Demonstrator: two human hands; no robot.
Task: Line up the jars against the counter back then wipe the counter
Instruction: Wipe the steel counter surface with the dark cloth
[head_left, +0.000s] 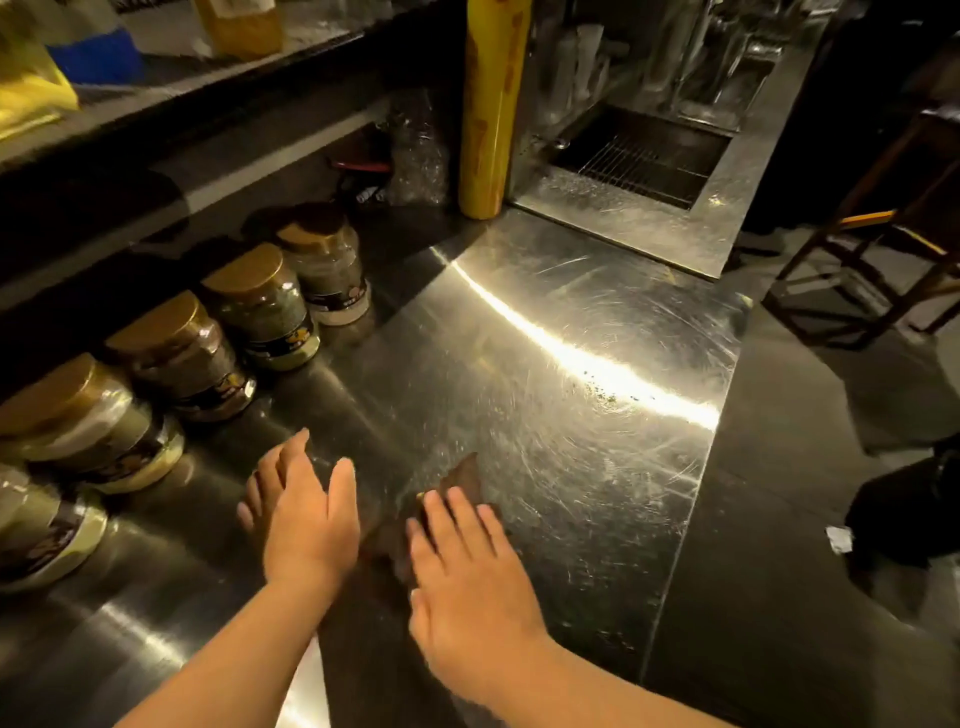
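Note:
Several clear jars with gold lids stand in a row along the counter back on the left, from a far jar (327, 262) through a middle jar (182, 356) to a near one (39, 525). The steel counter (571, 374) stretches out in front of them. A dark brown cloth (457, 486) lies flat on the counter. My right hand (467, 566) rests flat on the cloth, fingers spread. My left hand (301, 509) lies flat on the bare counter just left of the cloth, fingers apart, holding nothing.
A tall yellow roll (491, 104) stands upright at the counter back. Beyond it is a recessed steel sink with a wire rack (644, 156). A shelf with packets (104, 57) overhangs the jars. Dark crumbs (608, 395) lie near the right counter edge. A wooden stool (883, 234) stands right.

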